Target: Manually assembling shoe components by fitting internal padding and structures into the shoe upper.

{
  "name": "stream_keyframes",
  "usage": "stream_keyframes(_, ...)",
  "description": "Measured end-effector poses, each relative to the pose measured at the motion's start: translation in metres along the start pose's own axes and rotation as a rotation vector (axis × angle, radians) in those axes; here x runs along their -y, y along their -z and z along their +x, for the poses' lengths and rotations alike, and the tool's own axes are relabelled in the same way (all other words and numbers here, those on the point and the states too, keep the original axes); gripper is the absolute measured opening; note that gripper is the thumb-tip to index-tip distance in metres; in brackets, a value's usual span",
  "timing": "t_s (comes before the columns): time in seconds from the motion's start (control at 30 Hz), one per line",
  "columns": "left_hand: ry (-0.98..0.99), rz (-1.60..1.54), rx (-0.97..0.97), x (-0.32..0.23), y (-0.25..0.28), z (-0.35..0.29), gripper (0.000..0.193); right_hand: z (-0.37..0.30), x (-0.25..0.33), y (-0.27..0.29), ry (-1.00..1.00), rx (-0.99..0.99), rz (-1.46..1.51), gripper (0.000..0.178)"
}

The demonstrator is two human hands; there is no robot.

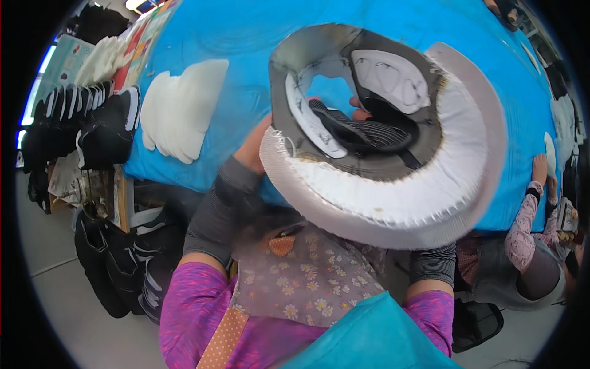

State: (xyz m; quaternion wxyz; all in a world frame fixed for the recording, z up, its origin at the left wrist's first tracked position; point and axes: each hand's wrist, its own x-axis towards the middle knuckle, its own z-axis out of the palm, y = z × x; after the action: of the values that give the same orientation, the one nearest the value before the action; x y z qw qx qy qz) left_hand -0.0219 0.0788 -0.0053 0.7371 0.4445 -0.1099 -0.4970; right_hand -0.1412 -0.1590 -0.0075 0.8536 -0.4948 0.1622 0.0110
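A large curved sewn piece (393,209) is held up close before me, above the table. It has a grey inside, a wide white padded rim, pale pads stitched within and a black ribbed part in its opening. Loose threads hang at its left edge. My left hand (252,147) grips it from the left, most of its fingers hidden behind it. Fingertips of my right hand (359,111) show through the opening, closed against the piece; the rest of that hand is hidden. A stack of white flat shaped pieces (184,111) lies left on the blue-covered table (246,111).
Black sewn pieces with white edges (107,126) are piled at the far left, with more black ones (123,258) hanging below. White pieces (107,58) lie behind the pile. At the right, another person's hand (539,169) rests on the table beside a white piece (549,154).
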Motion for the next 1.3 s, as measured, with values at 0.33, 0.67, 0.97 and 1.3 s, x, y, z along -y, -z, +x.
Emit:
stream_keyframes(0.33,-0.131,-0.200,0.366,0.027,-0.048,0.005,0.055,-0.008,-0.003,0.013,0.081,-0.018,0.047,0.020)
stream_keyframes(0.67,-0.566,0.124,0.301,0.016,-0.087,-0.005,0.020,-0.001,-0.010,0.018,0.151,-0.065,0.139,0.018)
stream_keyframes(0.97,-0.936,0.257,0.099,-0.021,-0.119,0.002,0.031,0.014,0.015,0.032,0.378,-0.271,0.376,0.018)
stream_keyframes(1.3,-1.586,0.918,-0.642,-0.073,-0.149,0.102,0.017,-0.022,0.080,0.013,0.665,-0.118,0.569,0.030)
